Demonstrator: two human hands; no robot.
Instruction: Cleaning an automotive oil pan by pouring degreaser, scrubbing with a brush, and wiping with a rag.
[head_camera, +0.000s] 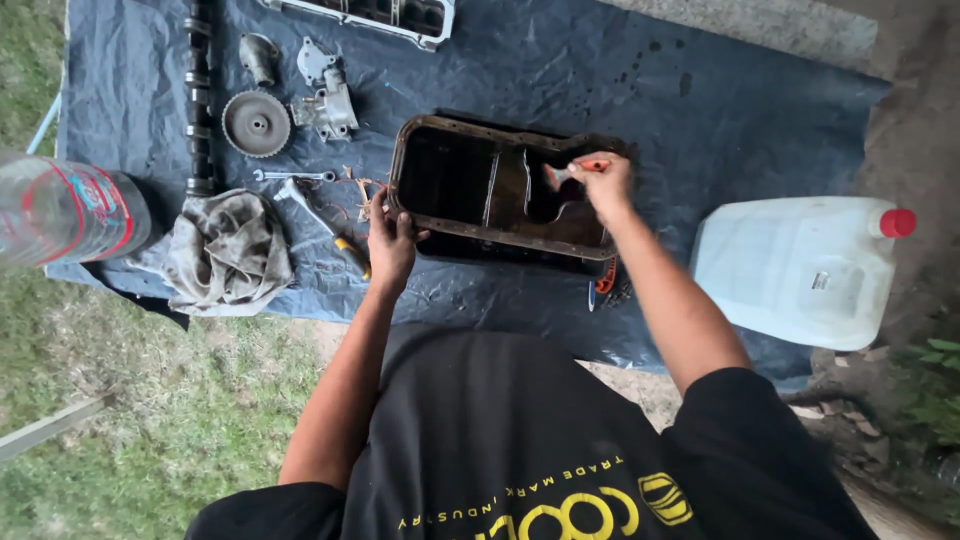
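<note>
we are partway through cleaning the metal pan (455, 175), by the look of it. it lies open side up on the blue sheet (700, 110), right in front of us, tilted a little toward us. our left hand (390, 240) is closed over the near left rim and steadies it. our right hand (605, 180) is closed around a small brush (570, 172) with an orange handle, its pale head down inside the pan near the far right corner. the inside is dark and grimy all over, so we judge most of the scrubbing is left; we see no patch that is plainly clean.

beside the pan lie a dirty rag (225, 250), a wrench (295, 176), a gear wheel (256, 123) and a long shaft (198, 90). a white jug (800, 270) with a red cap stands to the right, a clear bottle (65, 210) to the left.

the brush head is blurred, so we cannot tell whether it touches the metal. the pan's floor is lost in shadow. something orange and dark under our right forearm is too hidden to name, and the metal part at the top edge is cut off.
</note>
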